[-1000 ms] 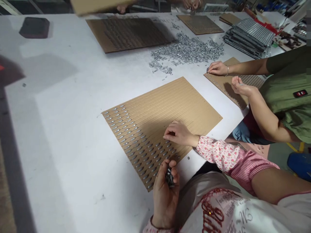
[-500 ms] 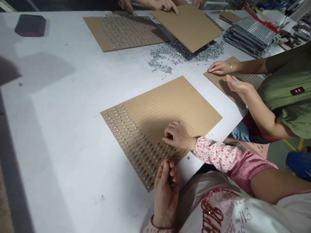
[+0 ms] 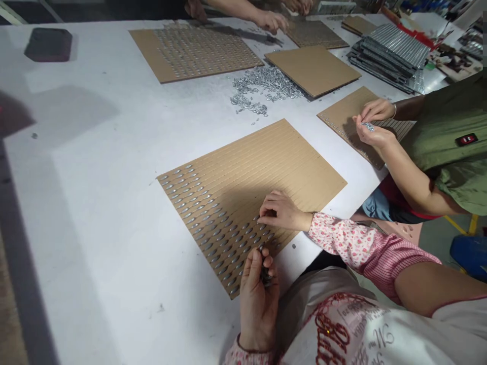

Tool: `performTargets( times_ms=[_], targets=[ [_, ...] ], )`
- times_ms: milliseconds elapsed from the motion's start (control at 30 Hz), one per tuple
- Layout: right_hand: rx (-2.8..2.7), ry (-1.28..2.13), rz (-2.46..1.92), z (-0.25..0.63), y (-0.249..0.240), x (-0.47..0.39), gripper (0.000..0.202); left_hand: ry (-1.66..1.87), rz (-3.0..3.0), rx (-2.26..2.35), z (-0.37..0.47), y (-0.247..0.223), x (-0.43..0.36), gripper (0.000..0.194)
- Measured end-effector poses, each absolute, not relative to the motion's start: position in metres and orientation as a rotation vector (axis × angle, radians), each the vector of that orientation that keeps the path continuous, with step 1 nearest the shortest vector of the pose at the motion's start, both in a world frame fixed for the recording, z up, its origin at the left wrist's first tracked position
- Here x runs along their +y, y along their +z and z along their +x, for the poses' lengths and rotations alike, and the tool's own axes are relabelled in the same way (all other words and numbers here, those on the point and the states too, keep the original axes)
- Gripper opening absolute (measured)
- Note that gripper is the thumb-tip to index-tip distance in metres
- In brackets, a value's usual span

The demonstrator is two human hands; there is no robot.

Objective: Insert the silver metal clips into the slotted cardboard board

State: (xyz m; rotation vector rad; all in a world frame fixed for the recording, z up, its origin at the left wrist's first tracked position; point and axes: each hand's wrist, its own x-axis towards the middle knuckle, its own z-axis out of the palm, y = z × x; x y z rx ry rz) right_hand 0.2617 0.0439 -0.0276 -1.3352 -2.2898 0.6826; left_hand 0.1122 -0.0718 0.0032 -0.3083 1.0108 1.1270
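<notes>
Left hand (image 3: 258,304), palm up, fingers curled over a clutch of small metal pieces (image 3: 265,276), at the near edge of the grooved brown board (image 3: 274,157). Thumb lies against the fingers. One dark speck (image 3: 293,246) on the white table (image 3: 114,213), just beside the board.

Right hand (image 3: 284,210) over the board, thumb and fingertips close together at the end of a row; can't tell if they grip a piece. Placed pieces (image 3: 209,223) run in slanted rows along the board's left side and near corner; its far right side is bare grooves.

Right: co-worker in a green shirt (image 3: 441,152), both hands together, pieces in one palm, above another grooved board (image 3: 350,107), a line of pieces along its edge.

Farther: loose heap of pieces (image 3: 262,83), partly under a plain brown sheet (image 3: 312,68). Left of that, a filled board (image 3: 141,43); another person's hand (image 3: 271,23) near it. Dark block (image 3: 48,44) far left, stack of ridged plates (image 3: 388,56) far right.
</notes>
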Motion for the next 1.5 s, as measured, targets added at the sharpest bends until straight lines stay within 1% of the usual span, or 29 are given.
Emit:
performTargets(
  times_ms=[67, 200, 267, 367, 433, 533, 600, 700, 800, 867, 1000, 1100, 1267, 1500],
  targets=[
    [-2.207, 0.846, -1.253, 0.261, -0.019, 0.039, 0.027, 1.130, -0.321, 1.022, 0.113, 0.004, -0.071, 0.016],
    [-2.199, 1.335, -0.892, 0.260, 0.004, 0.026, 0.020, 1.162, -0.292, 1.040, 0.116, 0.004, -0.070, 0.022],
    [-2.194, 1.437, -0.839, 0.259, 0.011, 0.022, 0.019, 1.181, -0.270, 1.055, 0.117, 0.005, -0.069, 0.021],
    [-2.094, 1.511, -0.932, 0.254, 0.011, 0.025, 0.017, 1.212, -0.264, 1.067, 0.115, 0.007, -0.067, 0.013],
    [-2.032, 1.434, -1.059, 0.249, 0.005, 0.033, 0.015, 1.210, -0.304, 1.067, 0.112, 0.009, -0.067, 0.016],
    [-2.075, 1.094, -1.198, 0.238, -0.006, 0.049, 0.012, 1.161, -0.343, 1.053, 0.107, 0.008, -0.068, 0.025],
    [-2.176, 0.908, -1.209, 0.230, -0.013, 0.058, 0.014, 1.144, -0.337, 1.022, 0.105, 0.008, -0.070, 0.023],
    [-2.302, 0.751, -1.280, 0.222, -0.019, 0.060, 0.017, 1.133, -0.340, 0.966, 0.104, 0.009, -0.072, 0.018],
    [-2.366, 0.604, -1.399, 0.218, -0.021, 0.055, 0.017, 1.115, -0.341, 0.944, 0.105, 0.010, -0.072, 0.023],
    [-2.382, 0.539, -1.435, 0.217, -0.021, 0.052, 0.016, 1.123, -0.336, 0.941, 0.105, 0.009, -0.073, 0.022],
    [-2.383, 0.523, -1.450, 0.216, -0.019, 0.051, 0.009, 1.144, -0.291, 0.933, 0.103, 0.007, -0.075, 0.010],
    [-2.367, 0.567, -1.424, 0.217, -0.019, 0.054, 0.009, 1.136, -0.253, 0.929, 0.103, 0.006, -0.077, 0.016],
    [-2.380, 0.686, -1.233, 0.213, -0.021, 0.061, 0.021, 1.160, -0.169, 0.952, 0.107, 0.005, -0.078, 0.021],
    [-2.395, 0.663, -1.346, 0.202, -0.024, 0.062, 0.021, 1.156, -0.169, 0.996, 0.108, 0.008, -0.077, 0.026]
  ],
)
